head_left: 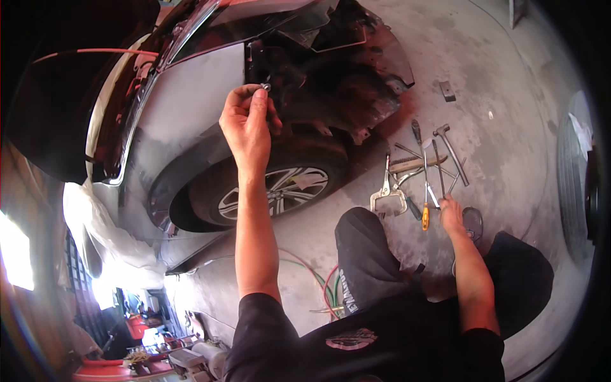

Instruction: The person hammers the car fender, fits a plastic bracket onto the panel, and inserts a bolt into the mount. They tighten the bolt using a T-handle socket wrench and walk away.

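Observation:
My left hand (248, 121) is raised in front of the car's front end, thumb and fingers pinched on a small metal piece (266, 86), perhaps a bolt or nut. Behind it are the grey body panel (197, 89) and the dark, exposed front section (344, 83). Low on the right, my right hand (451, 215) reaches to the floor tools, its fingers closed at the lower end of a thin dark tool (440, 167). Just left of that hand lies a screwdriver with a yellow handle (425, 216). A hammer (453, 153) and a locking clamp (387, 191) lie close by.
The car's wheel (280, 191) stands below my left hand. A wood-handled brush (417, 164) lies among the tools. Red and green hoses (326, 280) run beside my knee. A dark bracket (447, 91) lies farther off on the concrete floor (503, 165). Plastic sheeting (108, 229) hangs at the left.

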